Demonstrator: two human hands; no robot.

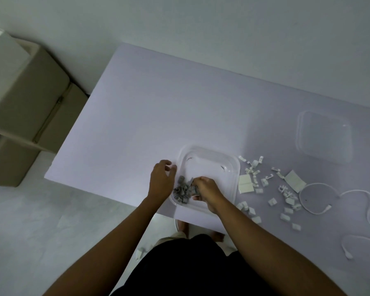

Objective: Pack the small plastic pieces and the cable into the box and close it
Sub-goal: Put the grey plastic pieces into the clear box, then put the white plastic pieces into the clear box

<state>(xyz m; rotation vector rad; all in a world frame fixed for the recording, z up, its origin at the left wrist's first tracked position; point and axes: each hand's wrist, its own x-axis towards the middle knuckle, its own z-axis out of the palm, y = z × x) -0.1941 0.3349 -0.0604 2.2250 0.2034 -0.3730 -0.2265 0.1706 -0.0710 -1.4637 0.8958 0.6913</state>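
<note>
A clear square plastic box [209, 159] stands near the table's front edge. Several small grey plastic pieces [183, 190] lie heaped in its near-left corner. My left hand [161, 180] rests at the box's left rim, fingers apart, holding nothing. My right hand [207, 191] is inside the box beside the heap, fingers curled; whether it grips any pieces I cannot tell. Several white plastic pieces [265, 184] lie scattered to the right of the box. A white cable [350, 201] lies in loops further right. The clear lid [325, 135] lies flat behind them.
Two white adhesive pads [246, 183] lie by the box's right side and another [295, 180] near the cable. The white table [179, 107] ends close to my body. A beige cabinet [26, 107] stands on the floor to the left.
</note>
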